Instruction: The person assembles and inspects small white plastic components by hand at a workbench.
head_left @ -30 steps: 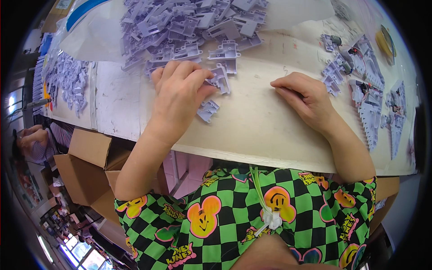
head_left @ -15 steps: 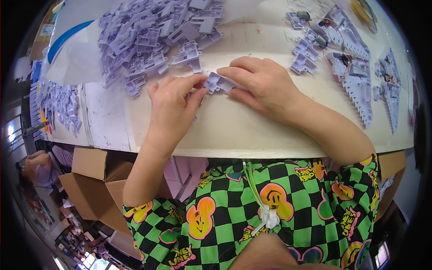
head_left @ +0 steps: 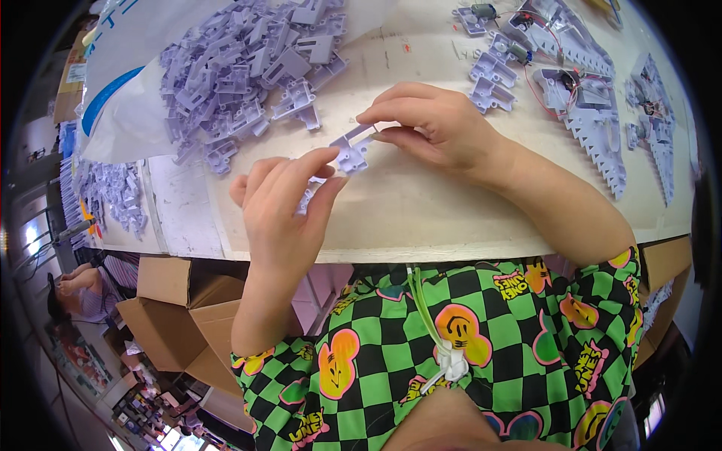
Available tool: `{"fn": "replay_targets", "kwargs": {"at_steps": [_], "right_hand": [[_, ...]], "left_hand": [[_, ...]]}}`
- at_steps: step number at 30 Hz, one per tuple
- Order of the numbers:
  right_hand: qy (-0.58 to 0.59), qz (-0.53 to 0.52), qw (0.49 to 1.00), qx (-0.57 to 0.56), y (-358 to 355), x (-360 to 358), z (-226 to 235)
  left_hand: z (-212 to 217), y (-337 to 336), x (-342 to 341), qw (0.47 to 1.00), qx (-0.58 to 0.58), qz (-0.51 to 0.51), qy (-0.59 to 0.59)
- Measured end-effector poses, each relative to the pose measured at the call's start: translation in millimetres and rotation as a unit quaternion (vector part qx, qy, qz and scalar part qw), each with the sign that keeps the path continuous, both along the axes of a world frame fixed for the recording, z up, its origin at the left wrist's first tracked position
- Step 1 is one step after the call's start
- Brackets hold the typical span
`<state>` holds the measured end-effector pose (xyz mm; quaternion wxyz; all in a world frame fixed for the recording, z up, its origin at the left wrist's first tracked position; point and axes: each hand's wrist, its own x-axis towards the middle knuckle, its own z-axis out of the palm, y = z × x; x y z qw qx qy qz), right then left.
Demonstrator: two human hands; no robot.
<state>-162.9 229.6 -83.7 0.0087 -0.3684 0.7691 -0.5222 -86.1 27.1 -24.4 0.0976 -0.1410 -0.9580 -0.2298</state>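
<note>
Two hands, the left hand and the right hand, pinch one small lilac plastic bracket between fingertips above the worktop near its front edge, and it could slip down because both grips are only on thin ends.

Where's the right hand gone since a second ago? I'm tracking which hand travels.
Yes. The right hand moved leftward along the table edge toward the left hand; both pinch one lilac plastic piece.
</note>
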Motion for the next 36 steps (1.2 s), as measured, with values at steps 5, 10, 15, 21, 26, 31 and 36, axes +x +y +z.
{"fn": "replay_targets", "kwargs": {"at_steps": [5,10,15,21,26,31,36], "right_hand": [[0.028,0.032,0.996,-0.078,0,3,3],[0.011,0.049,0.995,-0.086,-4,5,6],[0.027,0.002,1.0,0.005,1,2,1],[0.067,0.019,0.99,0.12,0,1,6],[0.088,0.015,0.986,0.141,3,1,2],[0.09,0.021,0.986,0.141,1,1,5],[0.09,0.025,0.986,0.135,1,0,3]], "left_hand": [[4,-13,21,0.994,0.062,0.069,0.064],[-4,-36,45,0.974,0.12,0.173,0.087],[-17,-50,57,0.971,0.113,0.211,0.027],[-28,-40,59,0.981,0.034,0.184,-0.044],[-40,-44,54,0.99,0.047,0.133,-0.028],[-27,-40,61,0.99,0.045,0.13,0.011],[-26,-33,60,0.987,0.114,0.11,0.016]]}}
